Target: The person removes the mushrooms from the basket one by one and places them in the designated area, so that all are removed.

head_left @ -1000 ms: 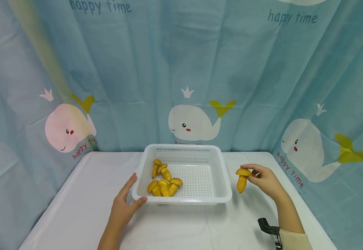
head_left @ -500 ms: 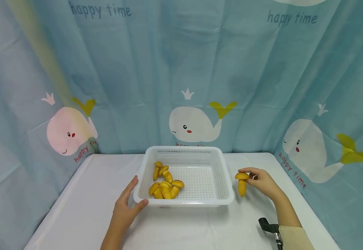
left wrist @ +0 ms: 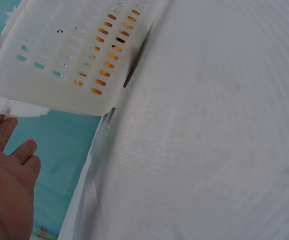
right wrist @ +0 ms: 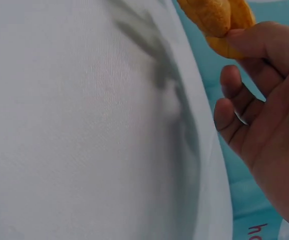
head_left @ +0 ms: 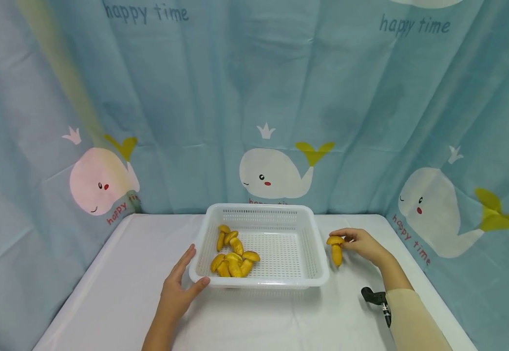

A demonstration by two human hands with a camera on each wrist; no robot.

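Right hand point(head_left: 361, 243) pinches a mushroom point(head_left: 336, 251) near the cap, cap up, stem down, just off the basket's point(head_left: 263, 282) right side. Can't tell from my feeds if the stem touches the table point(head_left: 254, 317). Left hand point(head_left: 175, 292) is wide: fingers along the basket's left side, thumb at the near-left corner. I see more mushrooms point(head_left: 234, 265) inside, bunched left. Whale curtain point(head_left: 193, 97) behind.
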